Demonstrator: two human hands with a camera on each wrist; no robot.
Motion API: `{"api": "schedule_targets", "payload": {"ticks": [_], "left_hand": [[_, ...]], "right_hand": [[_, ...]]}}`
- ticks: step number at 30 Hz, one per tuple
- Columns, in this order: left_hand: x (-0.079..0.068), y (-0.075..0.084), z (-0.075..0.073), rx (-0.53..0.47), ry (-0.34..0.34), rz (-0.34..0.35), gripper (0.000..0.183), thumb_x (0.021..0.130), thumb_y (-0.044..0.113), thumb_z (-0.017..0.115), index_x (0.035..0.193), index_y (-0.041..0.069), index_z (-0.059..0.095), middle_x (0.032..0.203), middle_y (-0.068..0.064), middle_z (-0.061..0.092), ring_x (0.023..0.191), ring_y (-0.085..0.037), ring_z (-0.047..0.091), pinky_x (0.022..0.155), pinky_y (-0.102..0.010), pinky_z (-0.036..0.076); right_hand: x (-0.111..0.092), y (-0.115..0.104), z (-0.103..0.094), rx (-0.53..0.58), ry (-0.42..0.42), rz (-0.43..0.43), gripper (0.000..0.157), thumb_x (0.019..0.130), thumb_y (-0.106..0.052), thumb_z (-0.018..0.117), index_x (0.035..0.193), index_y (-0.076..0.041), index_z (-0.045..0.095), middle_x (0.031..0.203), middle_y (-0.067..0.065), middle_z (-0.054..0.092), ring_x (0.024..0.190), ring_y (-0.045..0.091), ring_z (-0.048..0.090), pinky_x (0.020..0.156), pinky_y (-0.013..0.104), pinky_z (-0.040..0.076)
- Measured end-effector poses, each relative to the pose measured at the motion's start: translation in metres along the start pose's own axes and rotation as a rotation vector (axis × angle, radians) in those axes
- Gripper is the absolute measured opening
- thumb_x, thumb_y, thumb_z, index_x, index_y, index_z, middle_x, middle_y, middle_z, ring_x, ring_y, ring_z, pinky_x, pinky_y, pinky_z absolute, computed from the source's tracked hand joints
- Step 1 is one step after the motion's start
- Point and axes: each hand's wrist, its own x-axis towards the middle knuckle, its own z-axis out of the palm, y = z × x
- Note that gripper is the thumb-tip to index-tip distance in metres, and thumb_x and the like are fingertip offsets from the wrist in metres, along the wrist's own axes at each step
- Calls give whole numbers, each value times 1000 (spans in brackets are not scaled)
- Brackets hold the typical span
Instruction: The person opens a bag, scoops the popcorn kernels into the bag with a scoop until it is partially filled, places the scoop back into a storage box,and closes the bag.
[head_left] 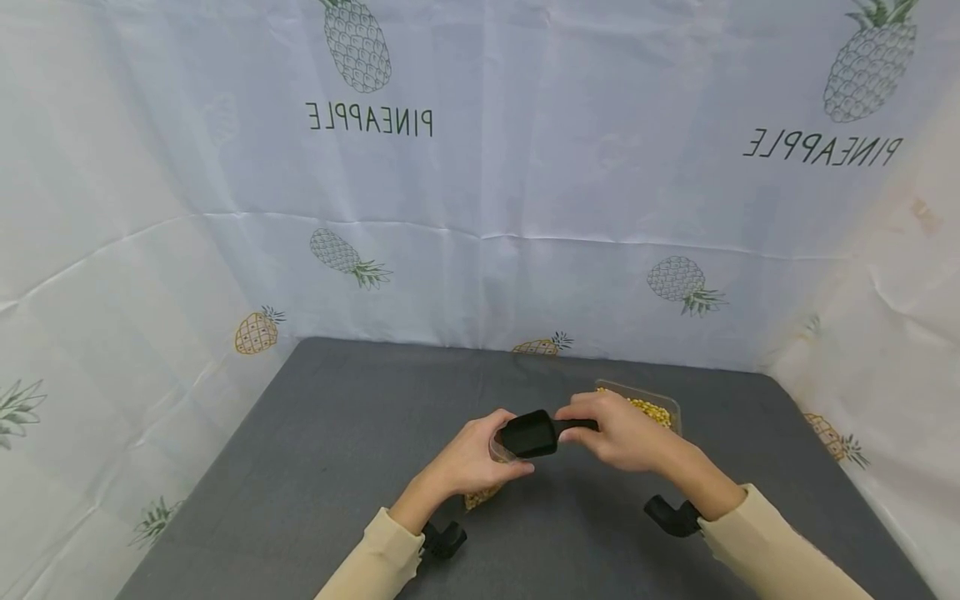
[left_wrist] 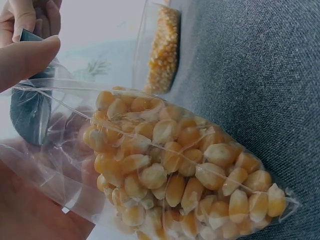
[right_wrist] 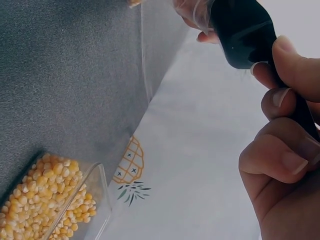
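My left hand (head_left: 476, 458) grips the upper part of a clear plastic bag (left_wrist: 175, 165), its thumb and fingers curled round the bag's mouth. Yellow corn kernels (left_wrist: 200, 185) fill the bag's lower part, and its pointed bottom corner is close over the table. In my right hand (head_left: 618, 433) is a black scoop (head_left: 531, 435), pinched by the handle between thumb and fingers. The scoop's bowl tilts into the opening of the bag, above the kernels. No kernels show on the scoop in the head view.
A clear plastic container (head_left: 678, 410) holding more corn kernels (right_wrist: 45, 190) stands behind my right hand, partly hidden by it. Everything is on a dark grey table (head_left: 337, 433). White curtains (head_left: 525, 183) printed with pineapples hang around the table's back and sides.
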Motion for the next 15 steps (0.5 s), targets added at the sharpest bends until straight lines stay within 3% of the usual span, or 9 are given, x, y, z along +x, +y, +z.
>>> {"api": "schedule_targets", "payload": {"ticks": [6, 15], "left_hand": [[0, -1, 0, 40, 12, 18, 49, 89, 37, 80, 129, 18, 58, 105, 5, 65, 82, -4, 65, 72, -27, 55], [-1, -1, -2, 53, 25, 20, 51, 90, 36, 78, 130, 12, 58, 101, 3, 63, 84, -6, 64, 74, -26, 56]], "right_hand": [[-8, 5, -2, 83, 25, 29, 27, 98, -21, 69, 119, -5, 73, 91, -7, 61, 70, 5, 49, 61, 27, 46], [-20, 11, -7, 106, 82, 60, 24, 98, -20, 70, 119, -8, 74, 94, -7, 65, 74, 6, 52, 63, 28, 47]]}}
